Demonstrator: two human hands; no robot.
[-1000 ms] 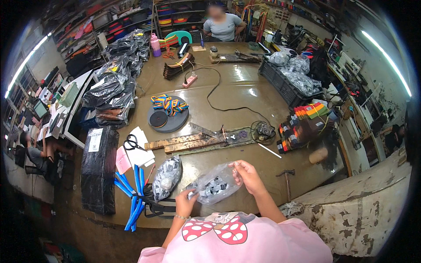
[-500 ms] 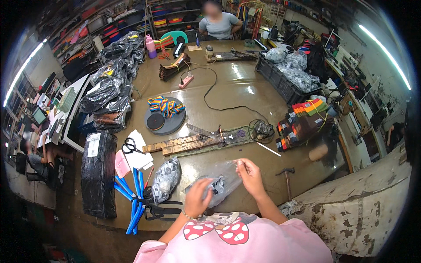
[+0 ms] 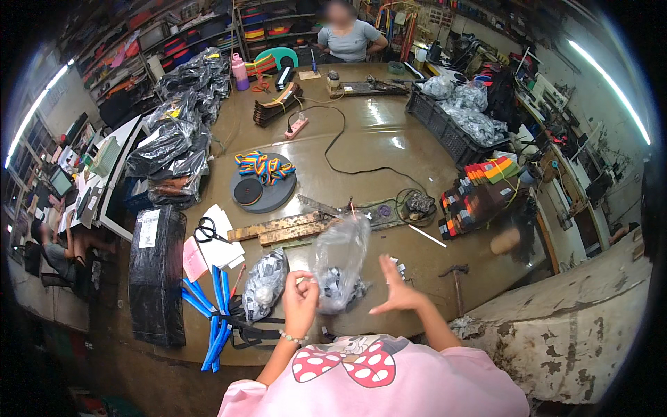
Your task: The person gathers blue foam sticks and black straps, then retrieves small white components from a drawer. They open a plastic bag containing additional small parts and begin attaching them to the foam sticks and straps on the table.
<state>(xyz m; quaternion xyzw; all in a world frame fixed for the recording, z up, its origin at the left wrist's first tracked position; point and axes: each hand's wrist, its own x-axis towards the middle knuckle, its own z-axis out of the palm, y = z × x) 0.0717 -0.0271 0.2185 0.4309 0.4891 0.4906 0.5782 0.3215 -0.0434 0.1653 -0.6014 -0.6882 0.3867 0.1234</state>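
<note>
A clear plastic bag (image 3: 342, 254) stands upright on the table in front of me, with small dark and grey pieces (image 3: 338, 283) in its lower part. My left hand (image 3: 301, 300) has its fingers curled at the bag's left side, pinching its plastic. To the right of the bag, my right hand (image 3: 399, 292) is spread, thumb apart, holding nothing. A few small pale pieces (image 3: 398, 266) lie on the table just beyond its fingers. Left of my left hand sits a second, filled plastic bag (image 3: 265, 283) of similar grey pieces.
Blue strips (image 3: 219, 306) and a black-wrapped package (image 3: 157, 274) lie at left, near black scissors (image 3: 208, 231). Wooden bars (image 3: 281, 228) lie beyond the bag. A hammer (image 3: 455, 285) rests at right. Bundled straps (image 3: 479, 198) sit farther right. Another person sits across the table.
The bag has gone from lying tilted between both hands to standing upright. My right hand has let go of it and opened; small pieces now show on the table beyond that hand.
</note>
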